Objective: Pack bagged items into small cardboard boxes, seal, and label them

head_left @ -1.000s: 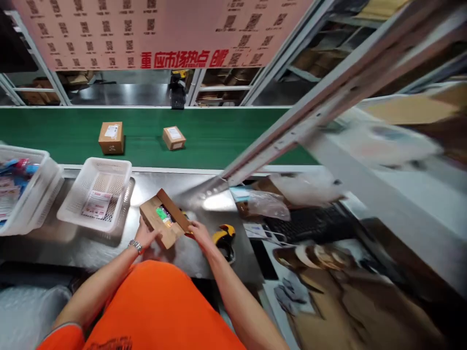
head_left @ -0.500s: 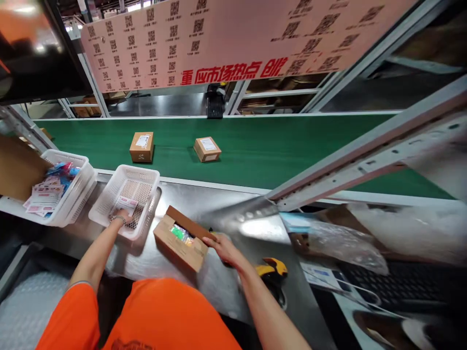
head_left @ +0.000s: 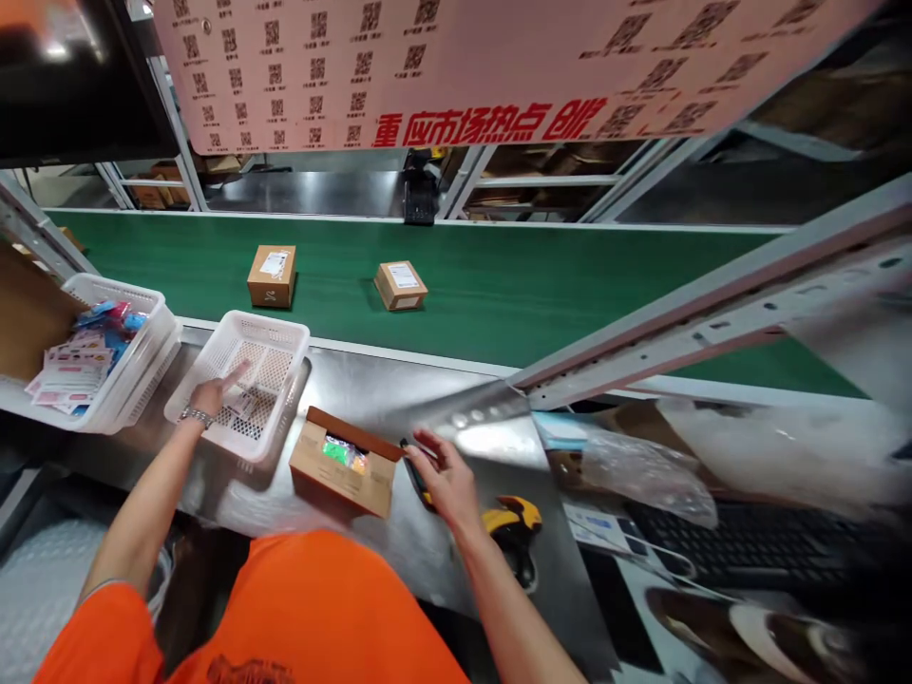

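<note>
My left hand (head_left: pixel 206 396) is over the near-left part of a white perforated plastic basket (head_left: pixel 275 432), its fingers closed on a thin pinkish card (head_left: pixel 237 374), blurred and seen nearly edge-on. Below it, another printed card (head_left: pixel 243 404) lies on the basket floor. To the right stands a brown cardboard box (head_left: pixel 338 483) with its far flap raised; green and orange packaged items (head_left: pixel 343 453) show inside. My right hand (head_left: pixel 447 480) is just right of the box, fingers apart and holding nothing. Partly hidden beneath it is a black and yellow tool (head_left: pixel 417 475).
A yellow-black handheld scanner (head_left: pixel 514 522) lies on the metal table (head_left: pixel 442 560). Stacked baskets (head_left: pixel 135 380) with cards and packets stand left. Two labelled parcels (head_left: pixel 272 276) sit on the green conveyor (head_left: pixel 534 294). A slanted metal post (head_left: pixel 684 294) and keyboard (head_left: pixel 741 541) are right.
My left hand has risen from the basket floor and shifted left, with a card in its fingers. My right hand has let go of the box flap and opened beside it.
</note>
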Motion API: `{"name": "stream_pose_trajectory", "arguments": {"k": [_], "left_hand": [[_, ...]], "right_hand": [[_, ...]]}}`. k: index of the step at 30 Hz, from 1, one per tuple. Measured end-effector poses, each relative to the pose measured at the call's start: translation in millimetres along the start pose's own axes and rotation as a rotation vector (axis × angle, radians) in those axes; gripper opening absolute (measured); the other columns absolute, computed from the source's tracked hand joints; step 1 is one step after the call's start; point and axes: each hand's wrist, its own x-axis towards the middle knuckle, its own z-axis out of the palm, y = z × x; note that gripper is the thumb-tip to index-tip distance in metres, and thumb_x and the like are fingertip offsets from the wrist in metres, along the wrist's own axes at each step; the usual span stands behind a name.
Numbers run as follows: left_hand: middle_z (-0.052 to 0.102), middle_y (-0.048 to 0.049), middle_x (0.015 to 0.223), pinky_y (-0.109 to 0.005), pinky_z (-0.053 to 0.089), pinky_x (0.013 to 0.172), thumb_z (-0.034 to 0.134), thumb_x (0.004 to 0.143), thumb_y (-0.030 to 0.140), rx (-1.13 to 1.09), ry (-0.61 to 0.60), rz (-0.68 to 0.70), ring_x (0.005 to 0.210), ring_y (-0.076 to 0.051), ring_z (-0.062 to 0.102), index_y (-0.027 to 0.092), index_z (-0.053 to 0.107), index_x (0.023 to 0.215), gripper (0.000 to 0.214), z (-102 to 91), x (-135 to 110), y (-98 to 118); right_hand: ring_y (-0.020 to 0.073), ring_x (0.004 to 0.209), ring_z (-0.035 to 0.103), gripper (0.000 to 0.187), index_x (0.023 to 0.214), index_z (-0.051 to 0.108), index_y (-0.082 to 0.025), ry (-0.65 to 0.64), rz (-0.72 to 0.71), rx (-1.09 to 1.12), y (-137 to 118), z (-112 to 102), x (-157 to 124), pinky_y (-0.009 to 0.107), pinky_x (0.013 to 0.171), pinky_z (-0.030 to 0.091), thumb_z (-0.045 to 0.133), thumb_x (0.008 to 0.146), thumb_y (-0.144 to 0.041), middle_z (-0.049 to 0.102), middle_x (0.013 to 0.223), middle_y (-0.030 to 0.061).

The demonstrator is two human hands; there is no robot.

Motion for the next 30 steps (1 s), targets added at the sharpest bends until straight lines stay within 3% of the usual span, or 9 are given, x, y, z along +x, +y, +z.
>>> {"name": "stream_pose_trajectory", "arguments": {"k": [3, 7, 10, 12, 16, 18, 21, 25, 30], "left_hand": [[0.086, -0.0135, 0.118, -0.036, 0.062, 0.105, 0.046, 0.107, 0.016, -0.174, 0.066, 0.154, 0.116, -0.026, 0.078, 0.012, 0.081, 0.132, 0.043, -13.2, -24.3, 0.1], [0.087, -0.0075, 0.116, -0.035, 0.066, 0.1, 0.055, 0.108, 0.026, -0.573, 0.018, 0.606, 0.109, -0.023, 0.081, 0.023, 0.087, 0.124, 0.036, -1.0, -65.7, 43.8], [0.086, -0.0098, 0.119, -0.041, 0.064, 0.109, 0.056, 0.107, 0.024, -0.743, -0.112, 0.886, 0.116, -0.025, 0.08, 0.025, 0.089, 0.116, 0.034, 23.4, -81.5, 87.1], [0.085, -0.0113, 0.124, -0.044, 0.064, 0.111, 0.061, 0.104, 0.021, -0.786, -0.081, 0.862, 0.119, -0.027, 0.079, 0.024, 0.088, 0.118, 0.03, 43.6, -81.1, 107.4], [0.078, -0.0155, 0.14, -0.05, 0.065, 0.109, 0.078, 0.094, 0.022, -0.826, 0.141, 0.454, 0.126, -0.031, 0.077, 0.021, 0.077, 0.137, 0.043, 86.4, -68.8, 119.7], [0.079, -0.0157, 0.139, -0.051, 0.064, 0.112, 0.08, 0.091, 0.019, -0.83, 0.167, 0.366, 0.129, -0.032, 0.076, 0.02, 0.076, 0.136, 0.045, 103.6, -64.0, 117.7], [0.08, -0.014, 0.134, -0.052, 0.061, 0.117, 0.081, 0.09, 0.015, -0.805, 0.181, 0.408, 0.129, -0.031, 0.076, 0.022, 0.077, 0.129, 0.04, 118.2, -60.5, 113.5], [0.079, -0.0126, 0.136, -0.051, 0.058, 0.122, 0.079, 0.091, 0.012, -0.753, 0.177, 0.512, 0.13, -0.03, 0.075, 0.024, 0.078, 0.133, 0.044, 121.1, -55.3, 113.7], [0.077, -0.0151, 0.135, -0.049, 0.061, 0.119, 0.077, 0.093, 0.011, -0.681, 0.187, 0.611, 0.127, -0.031, 0.075, 0.02, 0.076, 0.14, 0.048, 117.7, -44.1, 124.2]], "right_hand": [[0.0357, 0.132, 0.076, 0.075, 0.143, 0.072, -0.024, -0.041, -0.15, -0.068, -35.9, 4.5, -14.1, 0.059, 0.122, 0.059, 0.082, 0.088, -0.074, 0.075, 0.151, 0.0186], [0.0368, 0.15, 0.065, 0.082, 0.156, 0.067, -0.026, -0.238, -0.429, -0.263, -91.4, 17.8, -33.3, 0.056, 0.131, 0.051, 0.091, 0.084, -0.058, 0.068, 0.162, 0.0143], [0.0341, 0.132, 0.077, 0.049, 0.139, 0.08, -0.027, -0.459, -0.465, -0.35, -112.5, 15.7, -40.6, 0.052, 0.119, 0.06, 0.079, 0.094, -0.046, 0.083, 0.139, 0.0113], [0.0309, 0.116, 0.083, 0.032, 0.122, 0.085, -0.028, -0.489, -0.416, -0.384, -112.7, 7.1, -40.6, 0.047, 0.107, 0.066, 0.066, 0.099, -0.04, 0.088, 0.123, 0.0093], [0.0308, 0.103, 0.084, 0.028, 0.107, 0.087, -0.029, -0.327, -0.305, -0.45, -90.0, -10.5, -33.7, 0.044, 0.097, 0.068, 0.062, 0.099, -0.038, 0.09, 0.111, 0.0091], [0.0317, 0.101, 0.085, 0.026, 0.103, 0.087, -0.029, -0.279, -0.315, -0.458, -73.6, -12.4, -30.4, 0.046, 0.096, 0.068, 0.064, 0.096, -0.037, 0.09, 0.108, 0.0088], [0.0333, 0.103, 0.085, 0.025, 0.102, 0.088, -0.027, -0.231, -0.392, -0.455, -50.4, -6.0, -28.0, 0.049, 0.099, 0.068, 0.065, 0.095, -0.036, 0.09, 0.11, 0.01], [0.0318, 0.102, 0.085, 0.029, 0.102, 0.087, -0.027, -0.208, -0.409, -0.505, -29.9, 8.9, -25.7, 0.046, 0.097, 0.067, 0.061, 0.095, -0.034, 0.09, 0.11, 0.0107], [0.0278, 0.088, 0.082, 0.028, 0.097, 0.086, -0.026, -0.235, -0.375, -0.668, -23.4, 13.9, -17.4, 0.035, 0.079, 0.061, 0.059, 0.092, -0.026, 0.088, 0.095, 0.0079]]}}
